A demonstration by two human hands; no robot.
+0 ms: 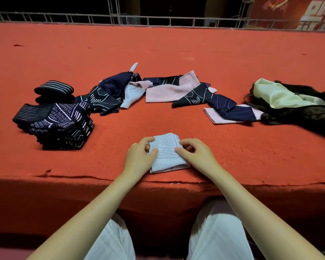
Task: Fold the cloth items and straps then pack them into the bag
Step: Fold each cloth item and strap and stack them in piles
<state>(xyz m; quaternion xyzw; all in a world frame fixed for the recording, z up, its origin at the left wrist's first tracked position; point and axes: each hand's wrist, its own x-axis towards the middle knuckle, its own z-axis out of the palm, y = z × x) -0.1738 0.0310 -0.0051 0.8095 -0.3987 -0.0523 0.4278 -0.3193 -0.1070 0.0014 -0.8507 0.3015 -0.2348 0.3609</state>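
A pale blue quilted cloth (166,153), folded into a small rectangle, lies near the front edge of the red table. My left hand (141,156) pinches its left edge with thumb and curled fingers. My right hand (194,152) grips its right edge the same way. A stack of folded dark patterned cloths (56,126) sits at the left, with rolled striped straps (53,91) behind it. Unfolded dark and pink cloths (169,90) lie across the middle. The open dark bag (296,107) with pale lining lies at the right.
The red felt table (158,45) stretches far back to a metal railing (158,20). Its front edge (64,177) runs just below my hands. My lap in white trousers (214,237) is under the edge.
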